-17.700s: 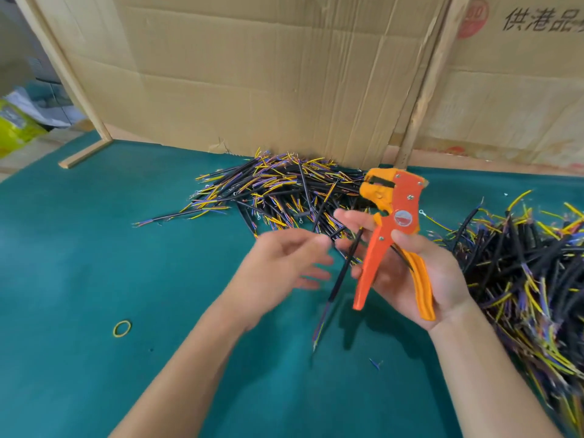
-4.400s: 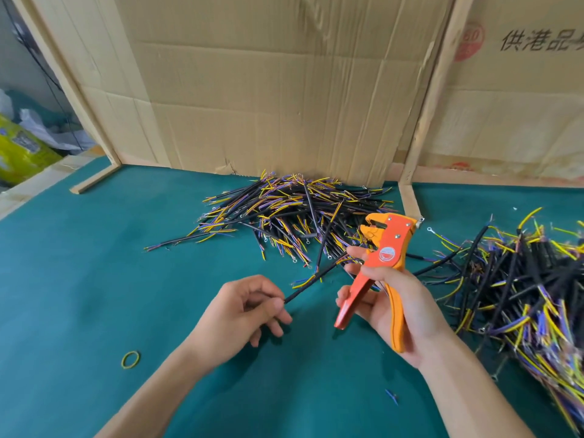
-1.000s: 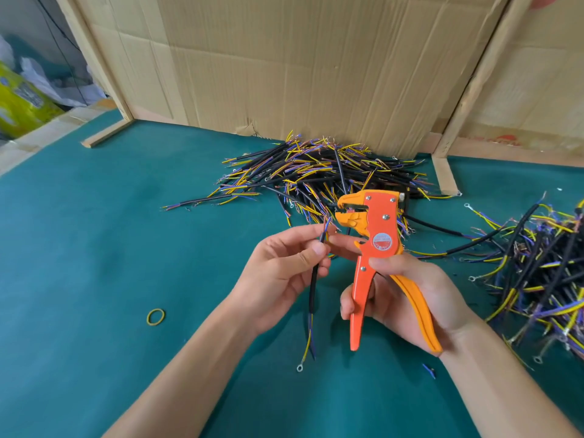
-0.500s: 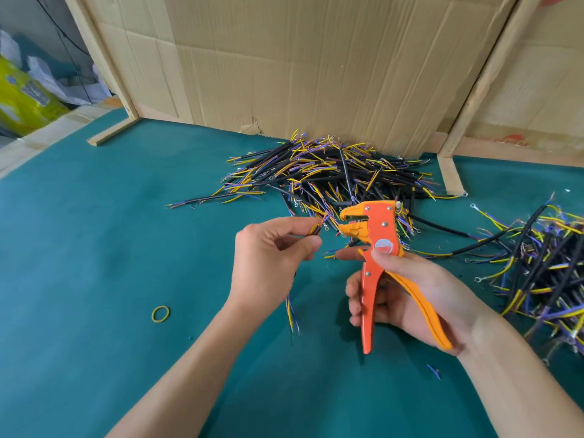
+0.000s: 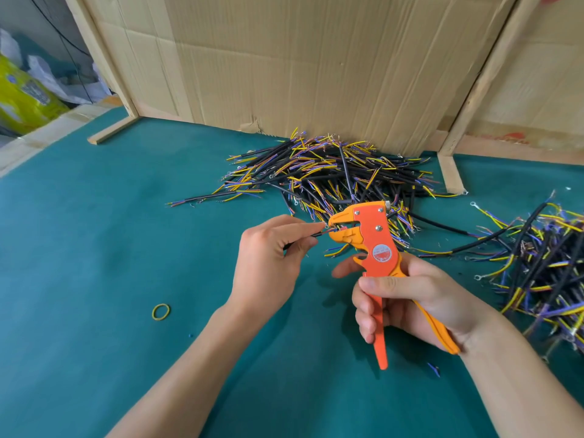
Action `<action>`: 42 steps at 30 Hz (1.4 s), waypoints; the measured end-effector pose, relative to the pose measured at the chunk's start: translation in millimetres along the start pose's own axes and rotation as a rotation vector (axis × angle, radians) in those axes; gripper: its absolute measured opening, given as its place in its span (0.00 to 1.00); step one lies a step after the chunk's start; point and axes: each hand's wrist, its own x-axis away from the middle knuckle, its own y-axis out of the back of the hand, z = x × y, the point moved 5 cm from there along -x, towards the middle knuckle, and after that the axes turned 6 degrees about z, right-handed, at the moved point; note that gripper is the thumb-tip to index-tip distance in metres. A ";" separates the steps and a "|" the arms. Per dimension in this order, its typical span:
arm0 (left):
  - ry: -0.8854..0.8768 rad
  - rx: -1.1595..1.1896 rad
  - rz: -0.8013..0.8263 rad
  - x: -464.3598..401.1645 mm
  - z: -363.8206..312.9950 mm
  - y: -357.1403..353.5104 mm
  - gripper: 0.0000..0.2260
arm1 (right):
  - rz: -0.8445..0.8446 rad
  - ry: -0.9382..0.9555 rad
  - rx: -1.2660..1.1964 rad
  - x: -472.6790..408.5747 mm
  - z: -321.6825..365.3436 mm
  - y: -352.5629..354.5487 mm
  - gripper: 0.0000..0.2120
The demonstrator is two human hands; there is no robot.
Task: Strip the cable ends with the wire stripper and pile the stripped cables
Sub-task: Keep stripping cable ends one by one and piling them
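Note:
My right hand (image 5: 407, 298) grips the handles of an orange wire stripper (image 5: 374, 245), held upright with its yellow jaws pointing left. My left hand (image 5: 268, 257) pinches a short black cable (image 5: 317, 234) between thumb and forefinger; the cable's end reaches into the stripper's jaws. Most of the cable is hidden inside my left hand. A pile of black cables with yellow and purple wire ends (image 5: 331, 175) lies behind the hands against the cardboard. A second heap of such cables (image 5: 543, 263) lies at the right edge.
The work surface is a green mat (image 5: 94, 248). A yellow rubber band (image 5: 161, 311) lies on it left of my forearm. Cardboard sheets (image 5: 284, 64) in wooden frames stand along the back. A small wire scrap (image 5: 433, 369) lies near my right wrist.
My left hand turned the cable from hanging down to level and brought its end into the stripper's jaws. The stripper shifted slightly with my right hand.

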 end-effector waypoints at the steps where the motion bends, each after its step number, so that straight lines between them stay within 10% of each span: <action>1: 0.001 0.001 0.001 0.2 -0.1 -0.2 0.11 | -0.003 -0.002 -0.004 -0.3 0.0 -0.2 0.15; 42: 0.248 0.202 -0.038 5.0 6.7 -0.7 0.14 | 0.035 0.041 -0.175 -2.1 -1.1 -2.2 0.17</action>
